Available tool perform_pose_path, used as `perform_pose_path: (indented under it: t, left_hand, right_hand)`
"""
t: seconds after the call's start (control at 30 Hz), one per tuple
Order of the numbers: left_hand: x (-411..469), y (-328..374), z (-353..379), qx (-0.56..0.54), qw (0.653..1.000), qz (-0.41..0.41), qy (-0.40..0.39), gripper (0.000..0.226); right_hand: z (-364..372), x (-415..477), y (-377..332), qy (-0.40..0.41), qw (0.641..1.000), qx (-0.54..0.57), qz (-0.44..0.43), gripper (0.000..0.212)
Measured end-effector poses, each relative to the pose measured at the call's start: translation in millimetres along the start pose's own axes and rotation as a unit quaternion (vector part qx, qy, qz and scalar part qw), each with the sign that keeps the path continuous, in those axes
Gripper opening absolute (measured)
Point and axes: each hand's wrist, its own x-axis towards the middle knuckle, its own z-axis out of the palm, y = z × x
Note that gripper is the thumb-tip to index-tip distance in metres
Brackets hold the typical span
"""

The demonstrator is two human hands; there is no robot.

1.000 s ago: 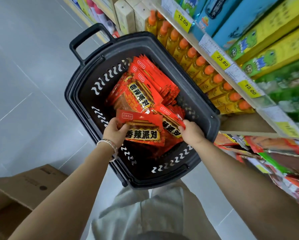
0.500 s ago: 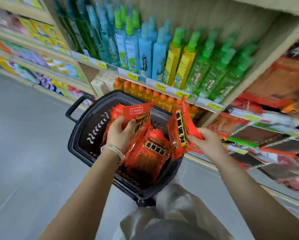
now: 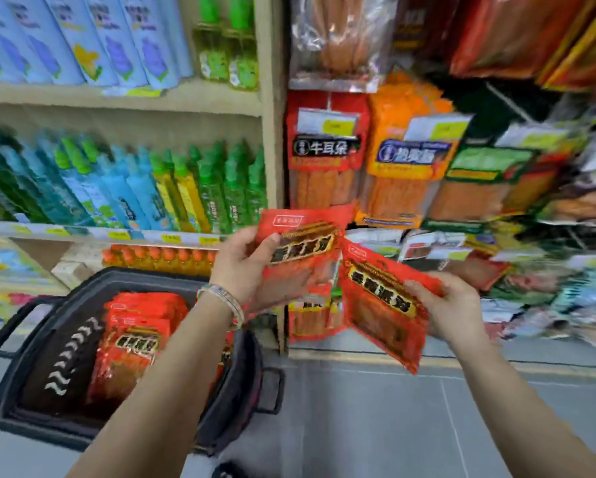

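The left hand [image 3: 241, 267] is holding the first red packet [image 3: 300, 246] upright before the left edge of the snack rack [image 3: 407, 160]. Its fingers [image 3: 270, 240] are pinching the packet's left side, thumb on the printed face. The right hand [image 3: 452, 305] is gripping the second red packet [image 3: 376, 305], which is tilting, by its right edge, with the fingers [image 3: 419, 288] curled round it. Both packets are hanging in the air, just right of the right rim of the basket [image 3: 245, 384], where the spare packets [image 3: 134, 336] are lying.

The step appears to be stocking the rack. Matching red packs [image 3: 310, 322] are showing low at its left edge, so that is probably the target row. It should go best one packet at a time, label facing out and level. The second packet probably needs righting first. Blur is hiding whether hooks or a ledge are carrying the row, so the hands should be feeling for the support instead of pushing.
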Motion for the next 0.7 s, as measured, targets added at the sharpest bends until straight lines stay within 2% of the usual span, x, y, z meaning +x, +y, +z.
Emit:
perform_pose_path:
  t: [0.07, 0.17, 0.37, 0.57, 0.7]
  left_hand:
    - [1, 22, 37, -0.025, 1.0, 0.003, -0.001, 0.017]
    - [4, 61, 89, -0.051, 0.999, 0.013, 0.0, 0.01]
    - [26, 137, 160, -0.064, 0.996, 0.06, 0.017, 0.011]
    - [70, 188, 197, -0.046, 0.99, 0.099, 0.085, 0.025]
    - [109, 211, 203, -0.028, 0.981, 0.145, 0.124, 0.038]
  right_hand:
    - [-44, 10, 9, 0.036, 0.998, -0.033, -0.04, 0.012]
    - [-108, 27, 18, 0.084, 0.992, -0.057, -0.08, 0.024]
    - [-213, 74, -9, 0.162, 0.976, -0.048, -0.141, 0.006]
    - [-263, 142, -59, 0.191, 0.964, 0.026, -0.185, 0.01]
    - [-269, 197, -95, 0.205, 0.956, 0.08, -0.195, 0.024]
